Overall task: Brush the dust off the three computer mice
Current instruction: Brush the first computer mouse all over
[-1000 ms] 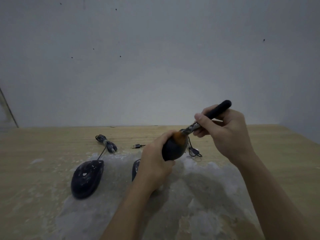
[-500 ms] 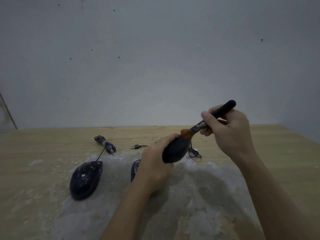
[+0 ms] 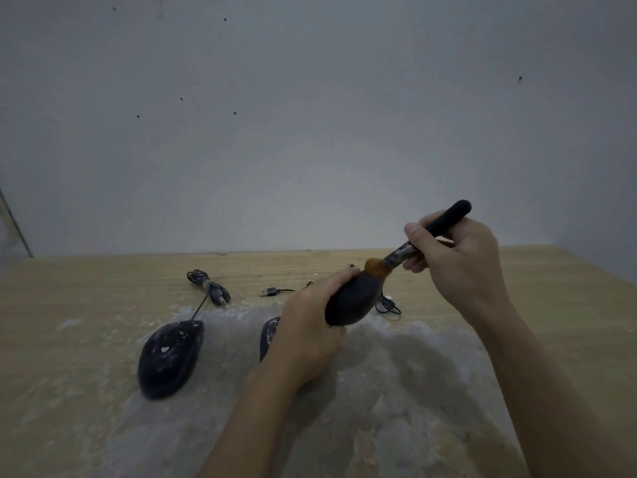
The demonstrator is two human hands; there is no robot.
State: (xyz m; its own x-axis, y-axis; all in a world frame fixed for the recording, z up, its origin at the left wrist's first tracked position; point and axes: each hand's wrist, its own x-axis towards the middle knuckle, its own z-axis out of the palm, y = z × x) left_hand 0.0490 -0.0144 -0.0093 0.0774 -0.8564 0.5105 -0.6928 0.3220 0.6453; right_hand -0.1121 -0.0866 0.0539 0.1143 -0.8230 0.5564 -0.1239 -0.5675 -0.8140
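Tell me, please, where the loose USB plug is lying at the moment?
In the head view, the USB plug lies on the wooden table near the back, between the bundled cable and the left hand.

The dark, dust-speckled computer mouse in the middle point(image 3: 270, 334) is mostly hidden behind the left hand point(image 3: 306, 334); only a narrow strip of its left side shows. The black oval mouse held up off the table point(image 3: 350, 301) has its near left side covered by that hand's fingers, and its cable cannot be traced past the small dark loop of wire point(image 3: 387, 305) behind it. The right hand point(image 3: 458, 260) wraps the middle of the black-handled brush with rusty-brown bristles point(image 3: 403, 255), hiding that stretch of the handle. Both forearms run off the bottom edge. The thin dark rod at the far left point(image 3: 15, 224) is cut by the frame's edge and too dim to identify.
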